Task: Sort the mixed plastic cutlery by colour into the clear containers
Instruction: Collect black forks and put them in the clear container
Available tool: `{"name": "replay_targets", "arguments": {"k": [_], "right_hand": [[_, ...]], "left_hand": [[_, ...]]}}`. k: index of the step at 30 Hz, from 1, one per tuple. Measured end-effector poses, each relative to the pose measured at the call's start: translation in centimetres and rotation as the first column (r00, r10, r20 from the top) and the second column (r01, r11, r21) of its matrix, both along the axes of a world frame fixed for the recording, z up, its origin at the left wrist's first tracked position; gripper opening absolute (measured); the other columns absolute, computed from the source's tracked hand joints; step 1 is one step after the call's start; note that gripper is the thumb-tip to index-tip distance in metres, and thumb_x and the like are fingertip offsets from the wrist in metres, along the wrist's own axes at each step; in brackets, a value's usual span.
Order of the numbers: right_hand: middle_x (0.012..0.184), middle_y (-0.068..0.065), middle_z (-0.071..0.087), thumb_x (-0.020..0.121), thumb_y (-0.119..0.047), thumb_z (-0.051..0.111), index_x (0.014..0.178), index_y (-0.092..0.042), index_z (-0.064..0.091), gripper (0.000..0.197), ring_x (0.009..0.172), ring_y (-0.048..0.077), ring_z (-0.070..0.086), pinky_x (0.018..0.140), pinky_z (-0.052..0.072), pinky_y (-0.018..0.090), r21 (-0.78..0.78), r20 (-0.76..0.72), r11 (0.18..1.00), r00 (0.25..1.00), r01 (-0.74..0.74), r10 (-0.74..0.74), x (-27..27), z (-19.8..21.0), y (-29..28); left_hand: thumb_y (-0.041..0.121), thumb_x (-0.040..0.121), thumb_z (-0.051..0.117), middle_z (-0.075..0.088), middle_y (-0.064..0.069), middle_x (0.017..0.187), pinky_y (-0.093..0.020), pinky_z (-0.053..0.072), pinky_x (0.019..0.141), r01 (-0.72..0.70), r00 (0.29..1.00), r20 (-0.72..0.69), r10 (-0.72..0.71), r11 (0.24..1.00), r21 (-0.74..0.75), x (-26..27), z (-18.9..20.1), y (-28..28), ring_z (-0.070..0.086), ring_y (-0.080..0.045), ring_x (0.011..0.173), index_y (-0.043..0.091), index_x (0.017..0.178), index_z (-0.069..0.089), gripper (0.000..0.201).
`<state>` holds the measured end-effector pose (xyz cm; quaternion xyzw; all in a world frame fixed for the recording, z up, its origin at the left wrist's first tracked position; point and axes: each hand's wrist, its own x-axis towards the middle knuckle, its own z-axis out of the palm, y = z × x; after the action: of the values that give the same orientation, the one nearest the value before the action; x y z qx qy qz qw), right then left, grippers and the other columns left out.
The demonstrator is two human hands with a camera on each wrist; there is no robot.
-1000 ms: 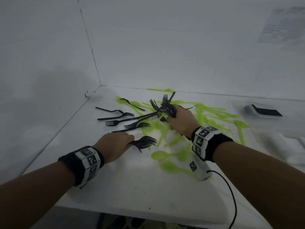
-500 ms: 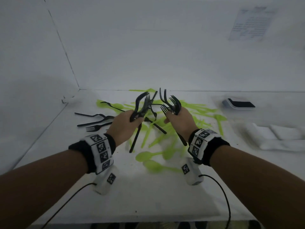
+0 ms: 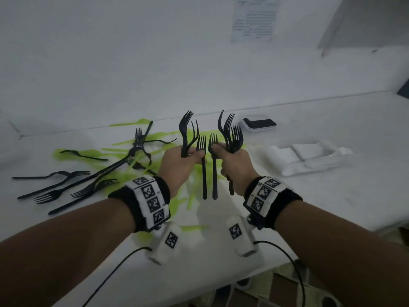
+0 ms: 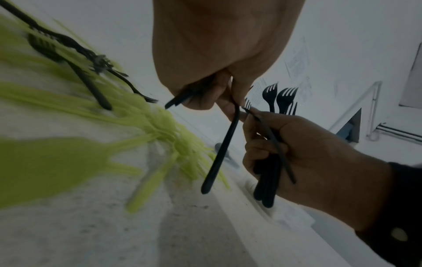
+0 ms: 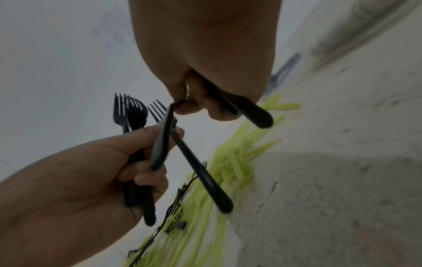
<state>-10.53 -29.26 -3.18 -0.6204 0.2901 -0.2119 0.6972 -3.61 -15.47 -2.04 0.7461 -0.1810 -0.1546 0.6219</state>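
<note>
Both hands are raised above the white table (image 3: 221,240), close together, each gripping black plastic forks tines up. My left hand (image 3: 188,156) holds a small bunch (image 3: 187,134) and pinches one more fork (image 3: 204,173) by its neck. My right hand (image 3: 230,158) grips several forks (image 3: 232,136) and pinches another fork (image 3: 214,173) beside the left one. The left wrist view shows the pinched handle (image 4: 219,153) hanging down; the right wrist view shows the two handles (image 5: 200,171) crossing. Green cutlery (image 3: 77,154) lies scattered beneath the hands. Loose black forks (image 3: 66,187) lie at the left.
Clear containers (image 3: 307,156) lie on the table to the right of my hands. A small tray with a dark inside (image 3: 257,124) stands behind them by the wall. A paper sheet (image 3: 254,18) hangs on the wall. Cables trail from both wrists over the table's front edge.
Both hands rose from the pile with their black forks and came together, tines now pointing up. The view swung right, bringing the clear containers closer to the middle.
</note>
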Motion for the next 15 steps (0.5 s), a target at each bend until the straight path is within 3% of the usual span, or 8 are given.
{"name": "replay_targets", "arguments": {"k": [3, 6, 8, 11, 15], "right_hand": [[0.078, -0.004, 0.066, 0.097, -0.025, 0.068, 0.107, -0.02, 0.077, 0.013, 0.043, 0.002, 0.041, 0.048, 0.036, 0.024, 0.019, 0.011, 1.0, 1.0, -0.001, 0.0, -0.9, -0.1, -1.9], [0.063, -0.012, 0.061, 0.098, -0.023, 0.066, 0.107, -0.017, 0.076, 0.014, 0.041, 0.001, 0.041, 0.045, 0.034, 0.02, 0.018, 0.01, 1.0, 1.0, -0.021, 0.02, -1.6, -0.1, -3.0], [0.065, -0.011, 0.066, 0.099, -0.022, 0.065, 0.105, -0.017, 0.077, 0.014, 0.043, -0.001, 0.047, 0.046, 0.037, 0.016, 0.001, 0.023, 1.0, 1.0, -0.01, 0.01, -1.8, -0.2, -3.4], [0.08, -0.007, 0.075, 0.097, -0.024, 0.067, 0.101, -0.02, 0.078, 0.012, 0.055, -0.003, 0.06, 0.057, 0.045, 0.016, 0.005, 0.041, 1.0, 0.999, -0.015, 0.015, -1.9, -0.5, -4.1], [0.067, -0.013, 0.069, 0.097, -0.024, 0.067, 0.098, -0.016, 0.077, 0.013, 0.048, -0.004, 0.055, 0.053, 0.04, 0.015, 0.034, 0.046, 0.998, 0.998, -0.05, 0.049, -1.5, -0.4, -4.9]], "left_hand": [[0.022, 0.095, 0.071, 0.078, 0.001, 0.083, -0.03, 0.042, 0.066, -0.01, 0.999, -0.039, 0.009, 1.0, -0.017, -0.6, 0.2, -2.2, 0.07, -0.002, 0.074, 0.017, 0.079, 0.074, 0.017], [0.024, 0.097, 0.069, 0.077, -0.001, 0.085, -0.027, 0.041, 0.06, 0.016, 0.996, -0.091, -0.018, 1.0, -0.016, -1.4, 0.5, -4.0, 0.066, -0.015, 0.082, 0.015, 0.086, 0.075, 0.015], [0.023, 0.098, 0.067, 0.077, 0.001, 0.083, -0.027, 0.037, 0.056, 0.028, 0.993, -0.117, -0.03, 1.0, -0.013, -1.9, 0.7, -4.9, 0.06, -0.017, 0.078, 0.015, 0.089, 0.075, 0.015], [0.02, 0.101, 0.061, 0.079, -0.004, 0.094, -0.025, 0.03, 0.053, 0.059, 0.987, -0.152, -0.059, 0.998, -0.006, -2.7, 1.1, -5.7, 0.05, -0.006, 0.052, 0.01, 0.1, 0.075, 0.017], [0.021, 0.102, 0.06, 0.077, -0.008, 0.104, -0.027, 0.033, 0.056, 0.063, 0.981, -0.182, -0.063, 0.998, -0.008, -2.9, 1.4, -6.3, 0.05, 0.003, 0.042, 0.008, 0.111, 0.074, 0.021]]}}
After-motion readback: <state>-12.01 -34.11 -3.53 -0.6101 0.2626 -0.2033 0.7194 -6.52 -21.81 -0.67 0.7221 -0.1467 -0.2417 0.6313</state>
